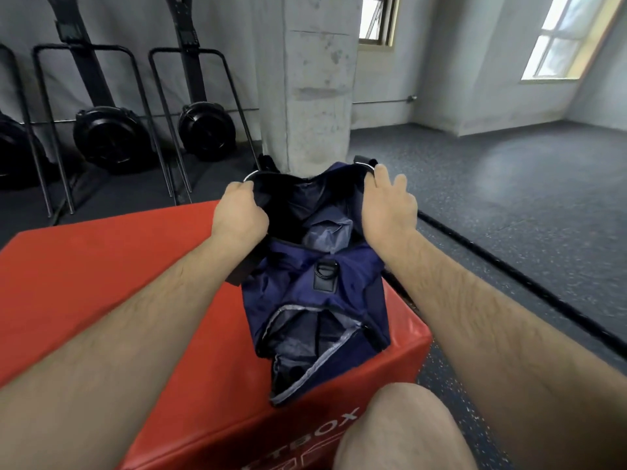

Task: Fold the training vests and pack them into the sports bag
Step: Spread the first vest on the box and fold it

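Your sports bag (288, 269) lies lengthwise on the red box (118, 266), toward its right edge, with its far end in your hands. Your left hand (239, 215) is curled tight round the left rim of the main opening. Your right hand (386, 205) hooks its fingers over the right rim, just beside the metal ring (368, 167). This looks like the step of spreading the mouth for packing, so pull the two rims apart evenly and lift a little so the walls stand up instead of sagging inward. Pale grey-blue cloth (322, 228) shows inside the mouth; I cannot tell whether it is lining or a vest already packed, so check before you push anything down on it. The near pocket (305, 337) gapes open too, so aim for the far opening. No loose vest shows on the box, so make sure the mouth stays wide once you let go.
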Demonstrator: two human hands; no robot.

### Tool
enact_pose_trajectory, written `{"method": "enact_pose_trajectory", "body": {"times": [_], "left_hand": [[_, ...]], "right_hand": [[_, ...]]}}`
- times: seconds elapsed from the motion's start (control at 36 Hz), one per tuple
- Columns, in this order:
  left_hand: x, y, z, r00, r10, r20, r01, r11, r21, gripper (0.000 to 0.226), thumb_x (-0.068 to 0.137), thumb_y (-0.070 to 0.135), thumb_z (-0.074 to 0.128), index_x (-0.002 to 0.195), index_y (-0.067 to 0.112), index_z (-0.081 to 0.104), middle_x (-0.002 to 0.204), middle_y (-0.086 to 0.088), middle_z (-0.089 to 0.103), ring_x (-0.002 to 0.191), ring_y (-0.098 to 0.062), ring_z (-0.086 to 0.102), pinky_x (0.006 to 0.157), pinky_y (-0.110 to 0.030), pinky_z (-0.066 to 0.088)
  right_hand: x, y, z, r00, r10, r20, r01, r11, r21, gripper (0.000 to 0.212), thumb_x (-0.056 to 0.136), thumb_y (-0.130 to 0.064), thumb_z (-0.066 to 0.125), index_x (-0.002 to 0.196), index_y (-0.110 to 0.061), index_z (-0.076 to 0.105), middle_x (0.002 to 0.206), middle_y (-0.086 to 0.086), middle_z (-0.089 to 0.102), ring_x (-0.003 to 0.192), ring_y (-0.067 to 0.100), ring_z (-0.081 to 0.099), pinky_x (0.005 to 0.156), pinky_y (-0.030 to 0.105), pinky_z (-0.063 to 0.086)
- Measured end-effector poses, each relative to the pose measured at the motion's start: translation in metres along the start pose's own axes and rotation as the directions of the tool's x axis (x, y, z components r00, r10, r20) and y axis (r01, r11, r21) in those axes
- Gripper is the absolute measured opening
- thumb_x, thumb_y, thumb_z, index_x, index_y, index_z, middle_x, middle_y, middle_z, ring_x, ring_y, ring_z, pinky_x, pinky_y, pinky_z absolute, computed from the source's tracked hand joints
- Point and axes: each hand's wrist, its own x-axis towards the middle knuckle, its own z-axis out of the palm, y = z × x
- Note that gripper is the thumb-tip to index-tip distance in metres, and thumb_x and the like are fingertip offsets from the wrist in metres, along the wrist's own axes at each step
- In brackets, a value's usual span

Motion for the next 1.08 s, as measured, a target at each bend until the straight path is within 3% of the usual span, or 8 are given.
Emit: {"method": "enact_pose_trajectory", "body": {"times": [0.14,0.25,0.33,0.56,0.67,0.86,0.97,1.08], "left_hand": [[-0.01,0.01,0.02,0.998,0.015,0.064,-0.008,0.995,-0.104,0.035,0.086,-0.004,0.047,0.12,-0.007,0.055,0.126,-0.023,0.054,0.121,-0.035,0.049,0.097,-0.028,0.032],[-0.005,0.02,0.024,0.996,0.049,0.069,-0.04,0.992,-0.121,0.015,0.08,-0.004,0.045,0.089,0.004,0.055,0.101,-0.018,0.056,0.104,-0.036,0.054,0.079,-0.025,0.034],[-0.002,0.025,0.027,0.994,0.038,0.098,-0.027,0.993,-0.113,0.026,0.077,-0.003,0.046,0.097,0.002,0.062,0.105,-0.018,0.062,0.106,-0.036,0.057,0.085,-0.033,0.041],[-0.027,-0.013,0.058,0.961,-0.079,0.264,0.054,0.993,0.102,0.024,0.077,-0.003,0.05,0.099,0.004,0.057,0.112,-0.02,0.058,0.105,-0.04,0.059,0.086,-0.041,0.048],[-0.027,-0.024,0.054,0.959,-0.071,0.275,0.053,0.996,0.074,0.025,0.073,-0.003,0.048,0.093,0.01,0.055,0.106,-0.016,0.06,0.099,-0.038,0.06,0.082,-0.042,0.051],[-0.039,-0.022,0.042,0.962,0.008,0.273,-0.005,1.0,-0.013,0.033,0.091,0.016,0.054,0.124,0.013,0.059,0.127,-0.015,0.054,0.116,-0.033,0.054,0.1,-0.039,0.044],[-0.06,-0.031,0.023,0.98,0.091,0.175,-0.082,0.995,-0.055,0.02,0.094,0.023,0.052,0.107,0.015,0.064,0.111,-0.011,0.057,0.104,-0.032,0.058,0.092,-0.043,0.048],[-0.088,-0.054,-0.018,0.992,0.105,0.072,-0.105,0.994,-0.015,0.015,0.095,0.023,0.051,0.092,0.013,0.062,0.09,-0.009,0.059,0.087,-0.033,0.058,0.076,-0.044,0.046]], "right_hand": [[-0.001,0.014,0.003,1.0,-0.012,-0.017,0.011,0.996,-0.084,0.042,0.094,-0.002,0.049,0.135,-0.01,0.047,0.148,0.007,0.038,0.111,0.033,0.048,0.069,0.036,0.031],[0.008,0.028,-0.001,1.0,-0.006,-0.023,0.003,0.994,-0.112,0.045,0.091,-0.001,0.054,0.134,-0.009,0.045,0.148,0.008,0.036,0.112,0.034,0.047,0.07,0.037,0.031],[0.01,0.031,-0.001,0.999,-0.035,-0.003,0.034,0.993,-0.11,0.041,0.092,-0.002,0.052,0.131,-0.01,0.049,0.143,0.008,0.04,0.112,0.034,0.047,0.071,0.037,0.032],[-0.04,0.018,0.048,0.895,-0.01,0.445,0.034,0.998,-0.045,0.046,0.09,-0.025,0.057,0.133,-0.014,0.046,0.136,0.004,0.042,0.123,0.032,0.044,0.091,0.041,0.043],[-0.044,0.021,0.047,0.859,0.055,0.509,-0.074,0.997,0.016,0.048,0.09,-0.028,0.058,0.133,-0.012,0.046,0.138,0.007,0.039,0.125,0.036,0.043,0.096,0.044,0.041],[-0.053,-0.01,0.019,0.972,-0.018,0.234,0.009,0.999,0.04,0.036,0.09,-0.033,0.052,0.12,-0.014,0.056,0.138,0.011,0.043,0.121,0.038,0.042,0.096,0.045,0.036],[-0.075,-0.053,0.0,0.993,-0.115,0.023,0.109,0.98,0.168,0.017,0.075,-0.025,0.066,0.085,-0.011,0.063,0.088,0.012,0.063,0.083,0.036,0.059,0.068,0.041,0.046],[-0.103,-0.109,-0.03,0.959,-0.267,-0.092,0.283,0.912,0.299,0.016,0.086,-0.021,0.05,0.087,-0.009,0.062,0.079,0.012,0.066,0.074,0.036,0.062,0.059,0.039,0.046]]}}
